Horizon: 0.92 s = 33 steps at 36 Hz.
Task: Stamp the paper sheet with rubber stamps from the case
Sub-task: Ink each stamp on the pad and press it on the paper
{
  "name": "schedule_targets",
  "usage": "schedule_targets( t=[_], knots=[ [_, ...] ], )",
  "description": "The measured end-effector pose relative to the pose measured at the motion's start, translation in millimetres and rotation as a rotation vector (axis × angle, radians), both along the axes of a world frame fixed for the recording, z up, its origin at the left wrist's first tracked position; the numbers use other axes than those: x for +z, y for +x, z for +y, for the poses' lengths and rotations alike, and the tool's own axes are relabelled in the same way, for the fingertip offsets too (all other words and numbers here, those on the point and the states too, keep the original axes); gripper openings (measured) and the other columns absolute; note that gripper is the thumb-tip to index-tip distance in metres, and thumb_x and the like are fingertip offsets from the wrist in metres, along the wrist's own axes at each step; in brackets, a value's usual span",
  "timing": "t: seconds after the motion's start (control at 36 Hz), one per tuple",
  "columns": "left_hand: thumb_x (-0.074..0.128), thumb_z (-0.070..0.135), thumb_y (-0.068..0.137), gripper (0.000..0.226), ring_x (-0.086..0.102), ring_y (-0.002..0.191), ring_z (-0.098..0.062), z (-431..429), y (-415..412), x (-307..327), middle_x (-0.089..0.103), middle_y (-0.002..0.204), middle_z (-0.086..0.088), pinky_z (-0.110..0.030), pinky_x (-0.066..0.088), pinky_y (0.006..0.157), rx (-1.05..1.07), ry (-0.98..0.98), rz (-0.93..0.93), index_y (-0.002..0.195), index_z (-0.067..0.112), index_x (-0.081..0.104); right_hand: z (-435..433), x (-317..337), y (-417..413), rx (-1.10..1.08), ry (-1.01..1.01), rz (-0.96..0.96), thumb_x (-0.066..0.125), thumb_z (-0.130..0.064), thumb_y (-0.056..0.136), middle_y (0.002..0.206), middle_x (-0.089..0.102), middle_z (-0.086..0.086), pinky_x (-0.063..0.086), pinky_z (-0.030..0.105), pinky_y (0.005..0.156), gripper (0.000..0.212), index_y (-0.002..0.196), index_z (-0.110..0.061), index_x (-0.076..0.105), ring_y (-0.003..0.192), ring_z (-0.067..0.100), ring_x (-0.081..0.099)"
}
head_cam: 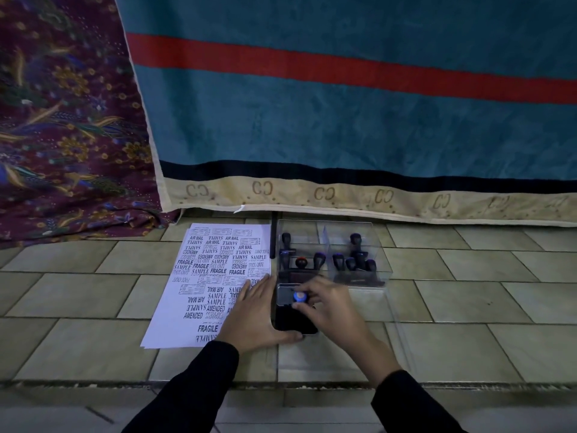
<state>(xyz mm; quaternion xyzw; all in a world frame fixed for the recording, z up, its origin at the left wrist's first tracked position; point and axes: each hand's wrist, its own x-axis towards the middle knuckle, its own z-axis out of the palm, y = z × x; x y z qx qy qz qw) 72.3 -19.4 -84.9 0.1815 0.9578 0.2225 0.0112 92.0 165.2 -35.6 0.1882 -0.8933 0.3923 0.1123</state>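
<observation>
A white paper sheet (203,285) lies on the tiled floor, covered with many black stamp marks such as FRAGILE, SAMPLE and AIR MAIL. Right of it stands a clear plastic case (368,232) with several dark-handled rubber stamps (356,260) upright in two compartments. In front of the case sits a black ink pad (293,321). My right hand (331,304) grips a stamp with a blue-topped handle (299,296) over the pad. My left hand (256,314) lies flat with straight fingers, resting on the sheet's right edge and touching the pad's left side.
A clear case lid (368,339) lies flat on the floor under and right of the pad. A teal blanket with a red stripe (343,120) hangs behind, and a purple patterned cloth (62,135) lies at the left. A floor step edge (93,384) runs near me.
</observation>
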Motion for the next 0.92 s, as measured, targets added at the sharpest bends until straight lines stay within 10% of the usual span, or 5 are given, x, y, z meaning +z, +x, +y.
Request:
schedule_targets(
  t=[0.92],
  knots=[
    [0.064, 0.086, 0.051, 0.138, -0.015, 0.126, 0.013, -4.6, -1.2, 3.5, 0.007, 0.163, 0.005, -0.018, -0.017, 0.11, -0.03, 0.056, -0.084, 0.155, 0.022, -0.001, -1.6, 5.2, 3.5, 0.004, 0.11, -0.083, 0.068, -0.014, 0.083, 0.104, 0.065, 0.005, 0.056, 0.03, 0.082, 0.027, 0.11, -0.011, 0.064, 0.092, 0.016, 0.064]
  ],
)
